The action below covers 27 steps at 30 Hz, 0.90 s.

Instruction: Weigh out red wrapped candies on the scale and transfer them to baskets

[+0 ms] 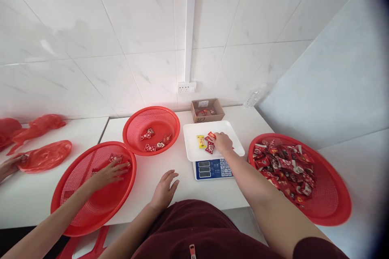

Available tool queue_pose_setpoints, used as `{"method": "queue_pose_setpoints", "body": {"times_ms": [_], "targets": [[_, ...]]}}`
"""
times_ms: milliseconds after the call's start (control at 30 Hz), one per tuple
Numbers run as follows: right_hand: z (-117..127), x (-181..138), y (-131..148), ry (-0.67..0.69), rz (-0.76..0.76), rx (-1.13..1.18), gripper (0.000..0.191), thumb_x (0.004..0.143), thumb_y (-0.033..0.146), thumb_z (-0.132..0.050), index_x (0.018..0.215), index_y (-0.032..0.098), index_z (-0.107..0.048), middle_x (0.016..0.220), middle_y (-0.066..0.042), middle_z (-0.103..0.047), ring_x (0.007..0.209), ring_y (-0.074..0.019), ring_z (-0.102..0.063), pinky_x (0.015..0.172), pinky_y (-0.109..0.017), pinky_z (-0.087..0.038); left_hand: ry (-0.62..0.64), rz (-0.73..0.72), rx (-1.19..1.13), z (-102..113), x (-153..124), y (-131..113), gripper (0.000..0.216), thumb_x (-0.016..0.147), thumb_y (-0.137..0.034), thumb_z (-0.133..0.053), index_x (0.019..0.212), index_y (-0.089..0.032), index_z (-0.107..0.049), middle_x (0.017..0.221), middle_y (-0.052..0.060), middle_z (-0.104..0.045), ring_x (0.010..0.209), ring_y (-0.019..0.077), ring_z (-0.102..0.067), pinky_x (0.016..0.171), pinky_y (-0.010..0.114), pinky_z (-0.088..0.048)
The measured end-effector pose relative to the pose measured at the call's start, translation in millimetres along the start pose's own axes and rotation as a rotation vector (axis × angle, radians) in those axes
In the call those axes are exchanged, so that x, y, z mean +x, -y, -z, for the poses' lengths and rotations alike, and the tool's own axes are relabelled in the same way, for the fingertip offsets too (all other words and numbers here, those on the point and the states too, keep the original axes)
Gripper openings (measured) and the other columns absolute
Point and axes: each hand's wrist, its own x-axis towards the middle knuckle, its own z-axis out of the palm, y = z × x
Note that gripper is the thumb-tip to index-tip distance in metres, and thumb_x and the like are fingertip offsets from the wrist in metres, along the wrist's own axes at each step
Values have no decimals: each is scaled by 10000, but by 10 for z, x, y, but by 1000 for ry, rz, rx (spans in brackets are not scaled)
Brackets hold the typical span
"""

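Right hand (223, 141) curls its fingers over small red foil-wrapped candies (209, 148) on the white plastic scale tray (194, 153), pinching or not I can't tell; left hand (165, 189) flat on white desk (179, 170), fingers spread.

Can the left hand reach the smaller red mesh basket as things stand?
Probably yes. The left hand lies open on the white table; only bare tabletop separates it from the round red plastic mesh basket. The co-worker's hand sits in the larger red basket, aside.
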Motion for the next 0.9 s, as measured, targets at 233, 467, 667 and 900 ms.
{"method": "queue_pose_setpoints", "body": {"times_ms": [233,467,667,900], "targets": [[-1,70,-81,5,-70,41,312,907,306,-384,986,196,-664,1054,-94,-638,921,-194,-603,662,-271,-406,-14,9,-8,12,-23,52,251,879,-313,-481,1054,-230,-641,1180,87,-645,1106,209,-609,954,407,-503],[22,50,1,29,-40,59,332,866,439,-478,988,206,-681,1138,-114,-595,1035,-232,-563,740,-288,-424,11,-17,-5,-41,12,-5,251,876,-314,-481,1053,-241,-645,1183,79,-645,1111,206,-606,958,401,-502],[4,100,96,64,-94,146,221,817,322,-556,936,165,-656,1117,-139,-587,981,-250,-584,749,-324,-435,-11,11,-3,10,-21,38,255,876,-327,-476,1051,-247,-643,1184,72,-644,1110,208,-607,962,400,-501],[75,77,0,-52,-137,607,97,753,290,-605,794,208,-573,810,-23,-636,791,-167,-590,667,-265,-442,5,31,-9,-7,-52,66,258,877,-331,-470,1047,-243,-643,1185,77,-643,1109,207,-606,963,401,-497]]}}
